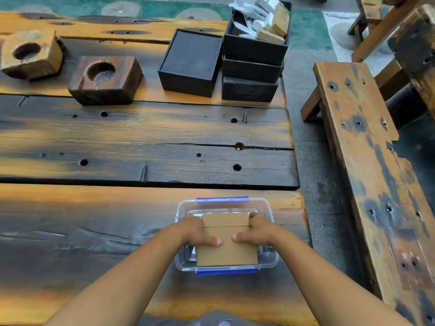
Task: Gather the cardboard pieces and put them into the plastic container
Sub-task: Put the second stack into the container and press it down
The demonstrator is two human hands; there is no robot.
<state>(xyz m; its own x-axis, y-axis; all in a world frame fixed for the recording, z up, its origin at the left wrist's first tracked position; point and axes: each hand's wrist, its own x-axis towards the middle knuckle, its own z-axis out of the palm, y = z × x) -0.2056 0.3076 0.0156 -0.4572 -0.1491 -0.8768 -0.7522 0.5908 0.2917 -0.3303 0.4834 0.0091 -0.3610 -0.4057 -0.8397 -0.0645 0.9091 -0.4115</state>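
Note:
A clear plastic container [268, 208] with blue clips on its far and near rims sits near the table's front right edge. A stack of brown cardboard pieces [227, 251] lies inside it, nearly filling the opening. My left hand [200, 231] grips the stack's left side and my right hand [255, 230] grips its right side, thumbs resting on top of the cardboard. What lies under the stack is hidden.
Two wooden blocks with round hollows [104, 78] [30, 54] stand at the far left. Black boxes [190, 63] and a stack of black boxes [253, 69], the top one holding paper and cardboard bits, stand at the far right. A wooden bench [367, 161] runs along the right.

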